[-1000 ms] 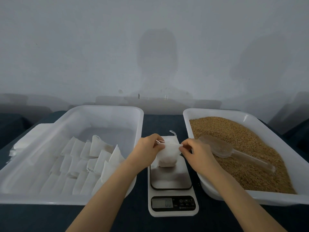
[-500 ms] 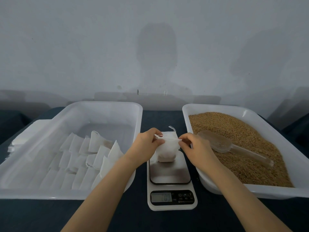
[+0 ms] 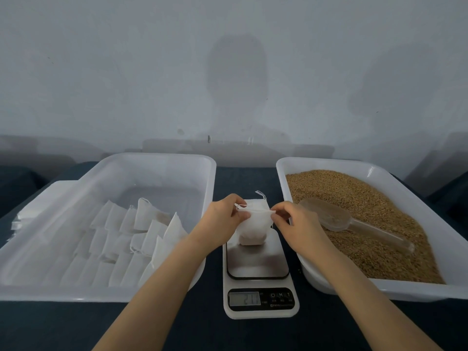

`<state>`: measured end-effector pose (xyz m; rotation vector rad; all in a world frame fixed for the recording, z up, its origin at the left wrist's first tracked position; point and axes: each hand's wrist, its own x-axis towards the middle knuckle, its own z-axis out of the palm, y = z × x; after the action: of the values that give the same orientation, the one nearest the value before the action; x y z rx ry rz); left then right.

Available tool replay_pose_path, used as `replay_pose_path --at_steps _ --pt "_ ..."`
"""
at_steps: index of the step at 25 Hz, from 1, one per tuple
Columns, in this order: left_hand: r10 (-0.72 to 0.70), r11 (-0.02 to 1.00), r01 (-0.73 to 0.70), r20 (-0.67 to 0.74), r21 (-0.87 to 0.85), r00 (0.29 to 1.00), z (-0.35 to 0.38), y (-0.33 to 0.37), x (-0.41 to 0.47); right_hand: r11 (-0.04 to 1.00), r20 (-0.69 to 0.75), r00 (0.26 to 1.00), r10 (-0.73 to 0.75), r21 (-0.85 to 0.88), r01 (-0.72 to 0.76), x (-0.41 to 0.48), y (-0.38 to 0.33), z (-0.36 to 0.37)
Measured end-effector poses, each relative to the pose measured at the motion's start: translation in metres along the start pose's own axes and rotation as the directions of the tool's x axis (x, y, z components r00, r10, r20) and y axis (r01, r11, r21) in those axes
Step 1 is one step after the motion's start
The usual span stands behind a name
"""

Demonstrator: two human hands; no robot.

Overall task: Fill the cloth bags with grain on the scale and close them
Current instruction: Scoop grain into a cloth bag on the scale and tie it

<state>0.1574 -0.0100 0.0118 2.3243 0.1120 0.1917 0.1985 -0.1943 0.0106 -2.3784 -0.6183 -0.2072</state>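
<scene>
A small white cloth bag [image 3: 254,225] stands upright on the steel plate of the white digital scale [image 3: 258,269], its lower part bulging. My left hand [image 3: 222,221] pinches the bag's top left edge and drawstring. My right hand [image 3: 291,221] pinches the top right edge. A loose string loop sticks up behind the bag. Brown grain [image 3: 362,219] fills the right white tray [image 3: 288,168], where a clear plastic scoop [image 3: 336,219] lies on it.
A white tray [image 3: 162,158] on the left holds several flat cloth bags [image 3: 131,239] in rows. A stack of white material [image 3: 38,201] lies left of it. Everything sits on a dark table [image 3: 243,178] against a pale wall.
The hands keep their pinch on the bag's top while the view has shifted slightly. The bag's mouth looks drawn a little narrower.
</scene>
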Motion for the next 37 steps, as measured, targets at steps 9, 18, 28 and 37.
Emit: replay_pose_path --at_steps 9,18,28,37 --pt "-0.004 1.000 0.004 0.008 0.018 1.000 -0.001 0.002 -0.001 0.998 -0.033 0.999 -0.034 0.048 0.036 -0.001 0.002 0.002" --pt "0.078 0.995 -0.077 -0.018 0.068 0.997 -0.001 0.001 0.000 0.901 0.033 0.923 -0.383 -0.209 0.381 0.000 -0.004 0.003" --pt "0.166 0.984 -0.166 -0.007 -0.062 0.986 0.006 0.000 -0.005 0.933 0.048 0.983 -0.177 -0.310 0.183 0.018 -0.023 -0.006" --pt "0.068 0.997 -0.050 0.348 -0.061 0.935 0.022 0.008 -0.002 0.942 0.012 0.991 -0.136 -0.309 0.133 -0.004 -0.033 0.015"
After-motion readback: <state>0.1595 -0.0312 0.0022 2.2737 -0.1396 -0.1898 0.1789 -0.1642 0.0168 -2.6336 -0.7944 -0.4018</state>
